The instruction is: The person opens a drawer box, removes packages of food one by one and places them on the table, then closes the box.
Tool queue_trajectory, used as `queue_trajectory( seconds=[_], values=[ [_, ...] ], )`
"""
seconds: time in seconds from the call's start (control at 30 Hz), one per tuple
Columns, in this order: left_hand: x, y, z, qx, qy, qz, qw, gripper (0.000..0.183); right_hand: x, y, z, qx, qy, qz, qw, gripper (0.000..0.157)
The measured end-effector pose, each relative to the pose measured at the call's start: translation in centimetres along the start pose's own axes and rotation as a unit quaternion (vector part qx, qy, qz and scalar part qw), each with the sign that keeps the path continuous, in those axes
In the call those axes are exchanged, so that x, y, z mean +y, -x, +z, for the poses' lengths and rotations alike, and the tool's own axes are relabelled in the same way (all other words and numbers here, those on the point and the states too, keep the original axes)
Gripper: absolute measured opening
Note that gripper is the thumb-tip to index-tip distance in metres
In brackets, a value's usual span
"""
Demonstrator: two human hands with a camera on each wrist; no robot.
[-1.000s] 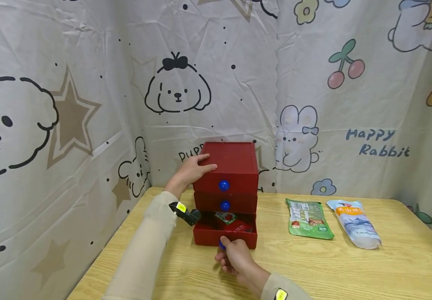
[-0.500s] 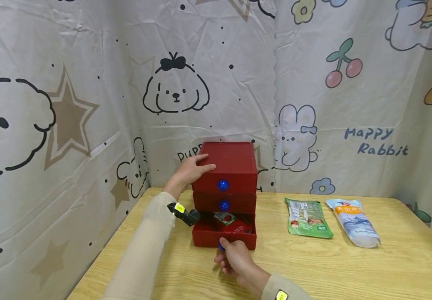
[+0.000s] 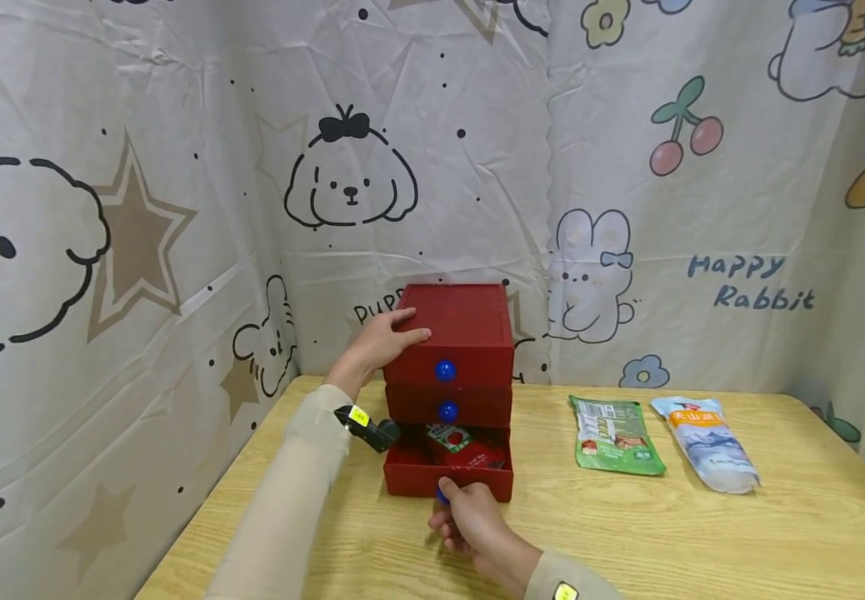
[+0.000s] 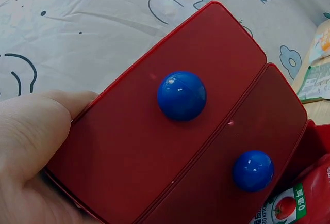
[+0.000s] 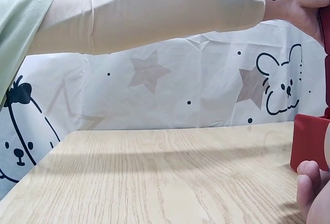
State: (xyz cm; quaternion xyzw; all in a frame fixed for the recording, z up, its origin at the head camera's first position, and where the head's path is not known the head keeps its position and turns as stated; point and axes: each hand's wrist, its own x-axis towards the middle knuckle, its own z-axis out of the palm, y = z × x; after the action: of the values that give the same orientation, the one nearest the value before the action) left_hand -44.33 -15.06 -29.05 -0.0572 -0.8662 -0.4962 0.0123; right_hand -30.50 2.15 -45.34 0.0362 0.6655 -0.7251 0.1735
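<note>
A small red drawer cabinet (image 3: 458,317) with blue ball knobs stands on the table in the head view. My left hand (image 3: 380,343) rests on its upper left edge, two digits lying straight on the top. Some of that hand's fingers are hidden behind the side. With thumb and fingers, my right hand (image 3: 477,521) pinches the blue knob (image 3: 443,492) of the bottom drawer (image 3: 410,481), which stands pulled out. Inside lies a red pouch (image 3: 473,454) with a tomato picture, also seen in the left wrist view. The upper two drawers are closed.
Right of the cabinet on the wooden table (image 3: 612,533) lie a green packet (image 3: 616,437) and a blue-and-white packet (image 3: 706,446). A printed cloth (image 3: 462,192) hangs close behind the cabinet and along the left side.
The bottom drawer has come slightly further toward me, with my right hand on its knob. My left hand stays on the cabinet. The head view has shifted a little.
</note>
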Motion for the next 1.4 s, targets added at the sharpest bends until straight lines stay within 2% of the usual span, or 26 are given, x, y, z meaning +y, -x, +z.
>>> queue_trajectory(
  seconds=[0.73,1.4],
  values=[
    [0.2,0.1,-0.1,-0.003,0.002,-0.007,1.0,0.068,0.2,0.8,0.0,-0.014,0.002,0.003,1.0,0.041],
    [0.2,0.2,0.1,-0.001,0.001,-0.008,1.0,0.068,0.7,2.3,0.3,-0.035,0.011,0.012,0.999,0.039]
  ],
)
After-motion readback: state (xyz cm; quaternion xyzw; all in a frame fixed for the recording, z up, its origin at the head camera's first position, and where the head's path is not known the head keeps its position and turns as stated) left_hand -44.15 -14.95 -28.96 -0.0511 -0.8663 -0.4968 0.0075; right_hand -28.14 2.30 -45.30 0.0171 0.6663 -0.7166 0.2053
